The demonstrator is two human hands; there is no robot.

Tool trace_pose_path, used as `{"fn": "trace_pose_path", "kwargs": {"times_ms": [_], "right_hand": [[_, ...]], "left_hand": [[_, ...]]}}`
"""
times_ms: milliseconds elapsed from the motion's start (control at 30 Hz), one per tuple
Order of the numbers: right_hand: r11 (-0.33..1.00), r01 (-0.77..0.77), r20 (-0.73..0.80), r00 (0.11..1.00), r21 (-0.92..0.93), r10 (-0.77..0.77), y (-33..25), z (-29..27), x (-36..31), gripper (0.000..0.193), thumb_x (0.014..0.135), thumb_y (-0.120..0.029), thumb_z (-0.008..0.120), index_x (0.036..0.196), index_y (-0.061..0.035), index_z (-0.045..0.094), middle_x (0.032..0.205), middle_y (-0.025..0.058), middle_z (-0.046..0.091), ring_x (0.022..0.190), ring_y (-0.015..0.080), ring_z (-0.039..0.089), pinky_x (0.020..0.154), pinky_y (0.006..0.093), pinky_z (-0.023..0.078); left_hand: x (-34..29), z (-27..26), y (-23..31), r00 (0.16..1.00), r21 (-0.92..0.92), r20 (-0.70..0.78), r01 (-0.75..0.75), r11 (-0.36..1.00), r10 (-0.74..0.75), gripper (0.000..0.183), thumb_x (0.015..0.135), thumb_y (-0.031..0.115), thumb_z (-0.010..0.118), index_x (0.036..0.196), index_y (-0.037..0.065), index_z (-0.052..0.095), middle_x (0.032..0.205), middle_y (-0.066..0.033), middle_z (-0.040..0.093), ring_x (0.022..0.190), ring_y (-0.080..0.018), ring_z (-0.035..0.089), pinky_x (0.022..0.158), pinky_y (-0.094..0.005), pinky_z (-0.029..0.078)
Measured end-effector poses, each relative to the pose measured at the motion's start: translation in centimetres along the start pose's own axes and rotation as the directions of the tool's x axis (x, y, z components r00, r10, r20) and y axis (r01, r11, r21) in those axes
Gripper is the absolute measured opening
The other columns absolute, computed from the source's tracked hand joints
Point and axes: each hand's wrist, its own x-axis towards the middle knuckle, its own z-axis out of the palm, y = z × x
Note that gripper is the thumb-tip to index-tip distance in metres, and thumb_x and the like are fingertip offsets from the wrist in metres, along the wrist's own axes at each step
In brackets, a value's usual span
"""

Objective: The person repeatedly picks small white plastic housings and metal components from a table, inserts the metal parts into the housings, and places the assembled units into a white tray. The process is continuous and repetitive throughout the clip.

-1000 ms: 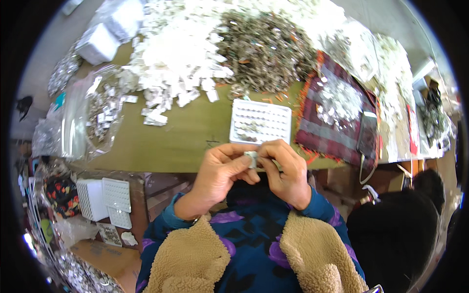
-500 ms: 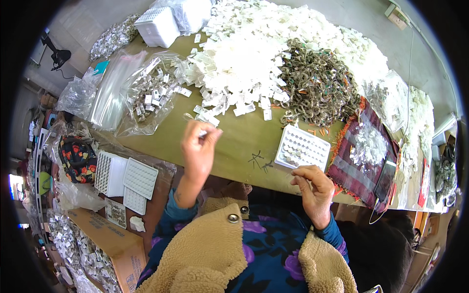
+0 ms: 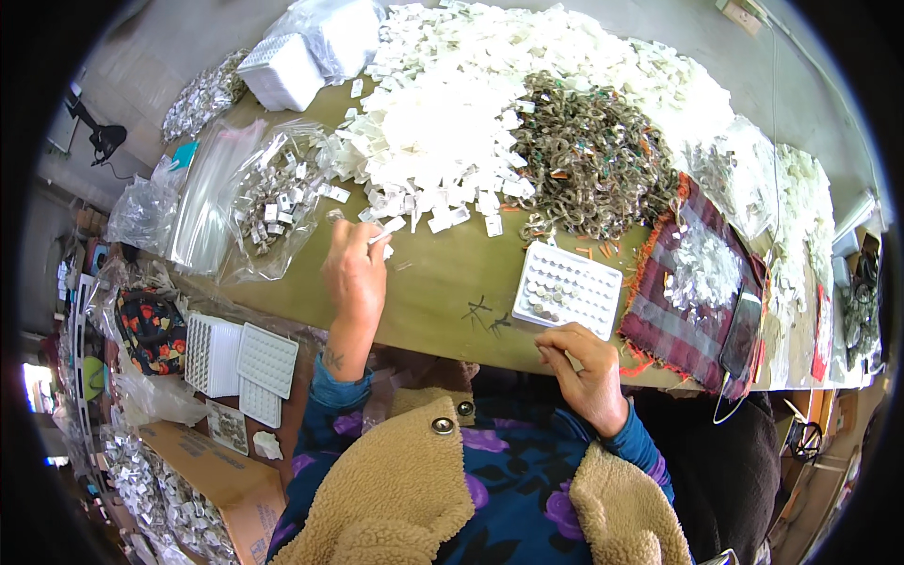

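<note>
My left hand (image 3: 356,273) is over the olive tabletop, in front of the heap of white pieces. Its fingers are pinched on a small white piece (image 3: 379,235) that sticks out past the fingertips. At the table's front edge, my right hand (image 3: 586,372) has its thumb and fingers pressed together; whatever may be between them is hidden. Just beyond it lies a white tray (image 3: 595,318) with rows of round pockets. Several small round metallic parts (image 3: 554,294) sit in the tray's left and middle rows.
A broad heap of white plastic pieces (image 3: 424,132) covers the back. Beside it rises a pile of brownish clear parts (image 3: 593,160). On the right, a plaid cloth (image 3: 650,306) carries clear bits and a phone (image 3: 742,330). An open plastic bag (image 3: 259,254) of parts lies left.
My left hand has turned over, back upward, and now shows a white piece at its fingertips. My right hand stays near the tray, fingers still closed. The whole view has shifted slightly.
</note>
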Motion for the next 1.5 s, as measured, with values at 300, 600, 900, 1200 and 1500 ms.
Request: {"fn": "trace_pose_path", "kwargs": {"times_ms": [300, 600, 900, 1200, 1500], "right_hand": [[0.996, -0.004, -0.029, 1.0, 0.09, 0.007, -0.8, 0.3, 0.1, 0.03, 0.09, -0.004, 0.065, 0.118, 0.0012, 0.057, 0.093, 0.0142, 0.062, 0.076, 0.0244, 0.062, 0.071, 0.034, 0.05], [0.73, -0.259, 0.135, 0.965, 0.633, 0.225, -1.3, -0.2, -1.0, 0.037, 0.104, -0.031, 0.05, 0.086, -0.0002, 0.056, 0.07, 0.0056, 0.057, 0.062, 0.013, 0.055, 0.058, 0.0285, 0.046], [0.987, 0.052, 0.163, 0.986, -0.154, -0.027, -0.8, -3.9, 4.7, 0.018, 0.096, -0.012, 0.06, 0.085, 0.0007, 0.066, 0.069, 0.0107, 0.063, 0.064, 0.0208, 0.063, 0.061, 0.0345, 0.051], [0.515, 0.744, 0.611, 0.657, -0.426, -0.442, 5.4, -5.7, 16.1, 0.01, 0.079, -0.02, 0.057, 0.075, -0.0106, 0.06, 0.083, 0.0042, 0.054, 0.088, 0.0216, 0.055, 0.082, 0.0349, 0.042], [0.328, 0.839, 0.733, 0.541, -0.434, -0.413, 6.0, -5.2, 17.1, 0.008, 0.074, -0.013, 0.061, 0.076, -0.0102, 0.054, 0.083, 0.0034, 0.053, 0.086, 0.0228, 0.054, 0.081, 0.0347, 0.043]], "left_hand": [[-4.3, -3.3, 10.5, 0.861, -0.712, 0.365, 0.012, 0.702, 0.355, 0.018, 0.074, -0.001, 0.08, 0.079, 0.002, 0.063, 0.076, -0.0044, 0.056, 0.069, -0.014, 0.054, 0.059, -0.027, 0.042], [-5.9, -2.6, 11.4, 0.657, -0.776, 0.615, 0.601, 0.19, 0.436, 0.026, 0.076, 0.003, 0.083, 0.098, 0.002, 0.07, 0.1, -0.003, 0.054, 0.087, -0.0097, 0.054, 0.072, -0.0235, 0.047], [-6.8, 0.1, 8.6, 0.678, -0.664, 0.665, 0.729, -0.169, 0.314, 0.025, 0.088, 0.01, 0.071, 0.106, -0.006, 0.065, 0.104, -0.0166, 0.066, 0.075, -0.0146, 0.062, 0.063, -0.026, 0.053], [-7.0, 2.3, 6.8, 0.66, -0.66, 0.726, 0.748, -0.074, 0.194, 0.028, 0.095, 0.014, 0.064, 0.115, -0.006, 0.061, 0.102, -0.0172, 0.069, 0.071, -0.0134, 0.06, 0.063, -0.0274, 0.053], [-7.1, 2.7, 6.5, 0.65, -0.637, 0.74, 0.76, -0.13, 0.172, 0.028, 0.096, 0.014, 0.063, 0.116, -0.005, 0.061, 0.101, -0.0168, 0.068, 0.07, -0.0134, 0.06, 0.063, -0.0286, 0.052]]}}
